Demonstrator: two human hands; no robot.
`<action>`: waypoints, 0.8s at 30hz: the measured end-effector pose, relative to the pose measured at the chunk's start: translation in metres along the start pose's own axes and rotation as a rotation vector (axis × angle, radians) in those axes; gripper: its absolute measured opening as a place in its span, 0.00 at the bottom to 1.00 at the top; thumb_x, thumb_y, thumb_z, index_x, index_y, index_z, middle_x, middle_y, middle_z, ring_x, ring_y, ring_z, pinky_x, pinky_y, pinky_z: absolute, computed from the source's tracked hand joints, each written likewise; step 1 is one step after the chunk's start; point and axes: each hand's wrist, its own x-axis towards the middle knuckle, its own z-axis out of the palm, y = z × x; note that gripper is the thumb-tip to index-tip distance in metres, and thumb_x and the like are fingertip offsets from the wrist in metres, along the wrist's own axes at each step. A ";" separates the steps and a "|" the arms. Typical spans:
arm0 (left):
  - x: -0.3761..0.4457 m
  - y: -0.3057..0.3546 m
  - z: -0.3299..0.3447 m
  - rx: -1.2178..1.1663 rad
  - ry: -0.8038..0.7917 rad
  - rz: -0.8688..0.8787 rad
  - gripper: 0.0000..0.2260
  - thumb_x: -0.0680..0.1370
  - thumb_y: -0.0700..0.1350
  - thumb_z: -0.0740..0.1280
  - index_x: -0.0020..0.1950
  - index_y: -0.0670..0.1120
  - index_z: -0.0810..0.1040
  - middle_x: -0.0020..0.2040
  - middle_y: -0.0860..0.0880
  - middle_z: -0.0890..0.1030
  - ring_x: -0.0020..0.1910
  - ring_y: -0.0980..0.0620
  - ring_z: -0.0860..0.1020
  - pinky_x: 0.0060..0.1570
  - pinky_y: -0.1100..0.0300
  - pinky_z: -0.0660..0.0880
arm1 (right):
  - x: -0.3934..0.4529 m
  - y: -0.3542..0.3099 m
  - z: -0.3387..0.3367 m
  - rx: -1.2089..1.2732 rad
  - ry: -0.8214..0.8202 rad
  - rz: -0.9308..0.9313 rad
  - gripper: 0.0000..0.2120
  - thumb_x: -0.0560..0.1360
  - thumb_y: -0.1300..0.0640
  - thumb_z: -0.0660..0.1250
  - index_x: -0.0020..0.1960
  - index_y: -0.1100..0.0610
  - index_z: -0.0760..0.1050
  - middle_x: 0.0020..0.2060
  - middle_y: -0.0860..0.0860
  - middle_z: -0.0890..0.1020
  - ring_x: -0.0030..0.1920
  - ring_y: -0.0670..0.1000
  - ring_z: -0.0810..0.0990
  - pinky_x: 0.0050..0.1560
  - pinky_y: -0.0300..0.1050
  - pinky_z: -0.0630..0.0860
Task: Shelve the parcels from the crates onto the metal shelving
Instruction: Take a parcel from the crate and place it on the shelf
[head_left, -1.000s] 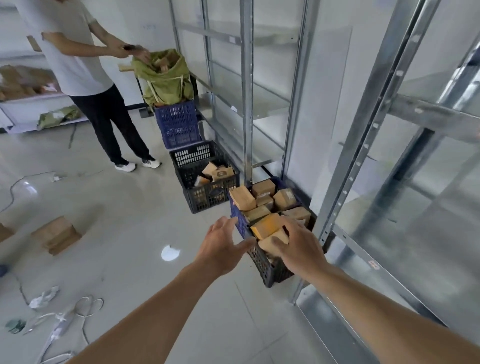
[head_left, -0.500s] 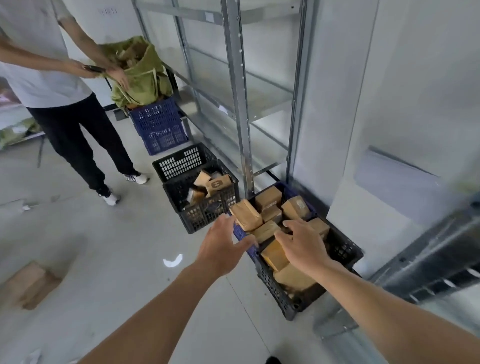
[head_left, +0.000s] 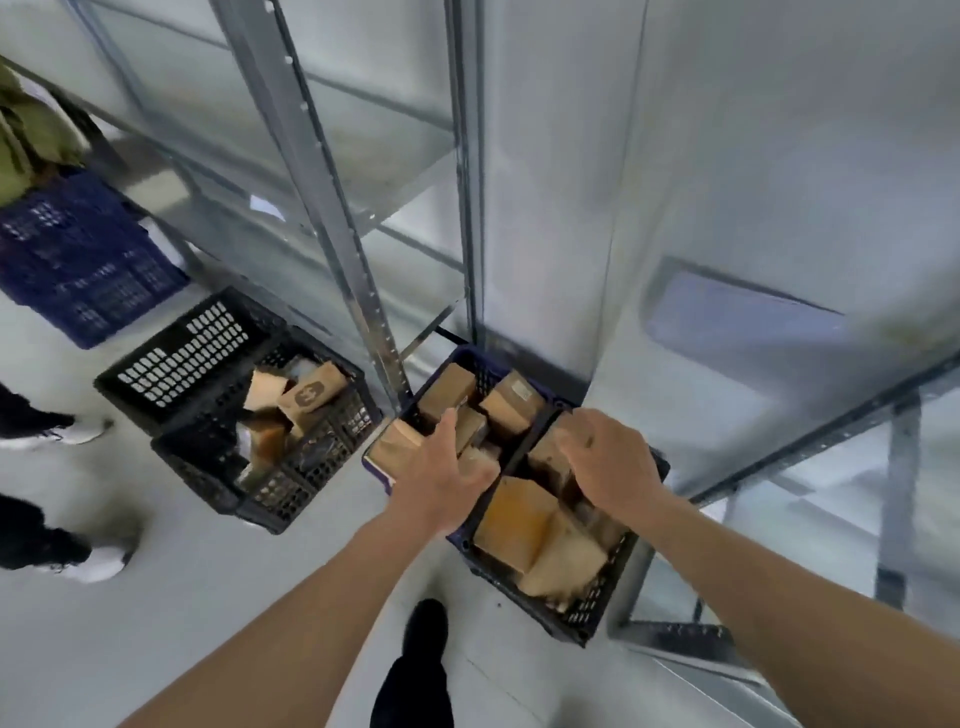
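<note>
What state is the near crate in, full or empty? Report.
Full: the near crate holds brown parcels up to its rim, and both hands reach into it.

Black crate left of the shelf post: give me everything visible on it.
The black crate is perforated plastic and sits on the pale floor, left of the metal shelving upright. A second perforated black panel or crate leans against its far side. Inside lie a few brown cardboard parcels, tumbled at angles, one bearing a dark logo. Neither hand touches it.

My two hands over four crates: two black, two blue, roughly a dozen cardboard parcels visible inside.
</note>
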 end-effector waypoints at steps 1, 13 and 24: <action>0.021 -0.004 0.000 0.026 -0.047 0.022 0.38 0.79 0.56 0.67 0.82 0.47 0.50 0.80 0.46 0.61 0.77 0.46 0.61 0.74 0.51 0.61 | 0.012 0.004 0.005 -0.004 0.018 0.045 0.15 0.82 0.50 0.61 0.61 0.57 0.78 0.54 0.56 0.84 0.54 0.58 0.81 0.56 0.51 0.76; 0.189 -0.101 0.099 0.068 -0.418 -0.129 0.35 0.81 0.54 0.66 0.82 0.49 0.52 0.80 0.49 0.59 0.78 0.48 0.60 0.75 0.51 0.61 | 0.126 0.102 0.145 0.071 -0.111 0.415 0.24 0.83 0.47 0.60 0.76 0.53 0.68 0.70 0.52 0.75 0.69 0.54 0.73 0.69 0.50 0.70; 0.301 -0.152 0.245 -0.075 -0.582 -0.380 0.18 0.81 0.52 0.60 0.71 0.52 0.67 0.63 0.50 0.74 0.59 0.47 0.73 0.59 0.50 0.71 | 0.214 0.231 0.277 0.284 -0.196 0.652 0.30 0.82 0.41 0.58 0.81 0.52 0.58 0.74 0.54 0.71 0.70 0.57 0.72 0.69 0.54 0.71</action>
